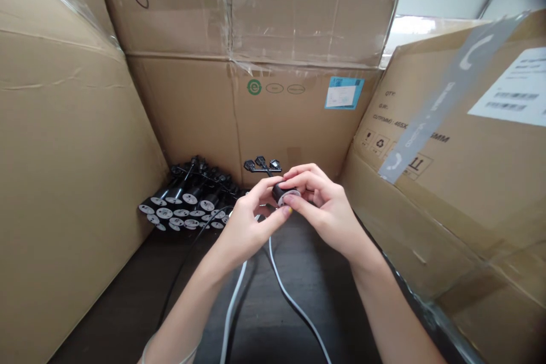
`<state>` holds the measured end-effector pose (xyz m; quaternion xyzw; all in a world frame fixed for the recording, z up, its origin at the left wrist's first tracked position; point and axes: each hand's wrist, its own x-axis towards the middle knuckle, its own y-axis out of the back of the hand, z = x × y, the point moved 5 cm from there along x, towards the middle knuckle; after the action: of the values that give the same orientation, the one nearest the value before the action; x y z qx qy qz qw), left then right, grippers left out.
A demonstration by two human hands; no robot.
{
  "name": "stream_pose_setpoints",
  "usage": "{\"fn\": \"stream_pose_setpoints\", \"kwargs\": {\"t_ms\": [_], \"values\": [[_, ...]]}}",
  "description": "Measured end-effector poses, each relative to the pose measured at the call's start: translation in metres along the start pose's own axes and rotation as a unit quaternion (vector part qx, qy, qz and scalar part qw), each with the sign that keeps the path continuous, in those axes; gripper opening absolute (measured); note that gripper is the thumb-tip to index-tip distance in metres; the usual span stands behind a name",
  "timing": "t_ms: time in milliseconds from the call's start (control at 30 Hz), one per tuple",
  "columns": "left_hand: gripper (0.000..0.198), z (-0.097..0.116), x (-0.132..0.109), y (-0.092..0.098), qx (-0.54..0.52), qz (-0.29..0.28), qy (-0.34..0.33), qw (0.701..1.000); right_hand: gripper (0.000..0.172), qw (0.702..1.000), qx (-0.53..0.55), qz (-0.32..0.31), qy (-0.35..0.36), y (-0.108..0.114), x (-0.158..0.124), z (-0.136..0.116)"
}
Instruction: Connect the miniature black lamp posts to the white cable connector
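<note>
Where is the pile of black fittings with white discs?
In the head view, the black fittings lie left of centre on the dark tabletop, against the cardboard box, just left of the left hand.

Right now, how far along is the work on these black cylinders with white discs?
Done-looking: a heap of black cylinders with white discs lies against the carton. In hand: the left hand and right hand hold one more cylinder, its black three-way connector behind. Left: a white cable runs from under the hands; how many pieces remain cannot be told.

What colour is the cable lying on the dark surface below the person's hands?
The cable is white; it shows best in the head view.
</note>
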<state>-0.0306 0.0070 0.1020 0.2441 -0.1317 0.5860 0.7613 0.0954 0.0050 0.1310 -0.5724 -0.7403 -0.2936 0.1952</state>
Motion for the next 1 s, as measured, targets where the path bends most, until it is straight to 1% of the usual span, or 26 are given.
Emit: {"fn": "stream_pose_setpoints", "kwargs": {"t_ms": [133,267,367,433,500,600,767,900,1000], "values": [[0.039,0.002,-0.002,0.0,-0.022,-0.027,0.031,0.999,0.007,0.997,0.075,-0.003,-0.013,0.0,0.001,0.006],[0.04,0.004,-0.002,0.001,0.005,-0.043,0.041,0.998,0.006,0.995,0.093,0.0,-0.02,0.0,0.003,0.009],[0.04,0.004,-0.001,0.002,0.049,-0.03,0.027,0.998,0.007,0.995,0.096,0.007,-0.022,0.0,0.004,0.008],[0.04,0.004,-0.001,0.004,0.08,-0.014,0.01,0.997,0.01,0.995,0.091,0.003,-0.025,0.0,0.004,0.008],[0.039,0.004,-0.001,0.006,0.117,0.004,-0.007,0.993,0.016,0.996,0.081,-0.017,-0.029,-0.001,0.004,0.008],[0.036,0.005,-0.001,0.009,0.155,0.02,-0.018,0.988,0.02,0.996,0.077,-0.043,-0.031,-0.002,0.003,0.009],[0.036,0.003,-0.001,0.01,0.156,0.027,-0.013,0.987,0.023,0.993,0.091,-0.05,-0.046,-0.004,0.003,0.011],[0.038,0.002,0.0,0.009,0.17,0.027,-0.009,0.985,0.021,0.988,0.13,-0.063,-0.048,-0.009,0.003,0.013],[0.039,0.002,0.0,0.009,0.158,0.031,-0.007,0.987,0.017,0.984,0.16,-0.057,-0.048,-0.012,0.003,0.014]]}}
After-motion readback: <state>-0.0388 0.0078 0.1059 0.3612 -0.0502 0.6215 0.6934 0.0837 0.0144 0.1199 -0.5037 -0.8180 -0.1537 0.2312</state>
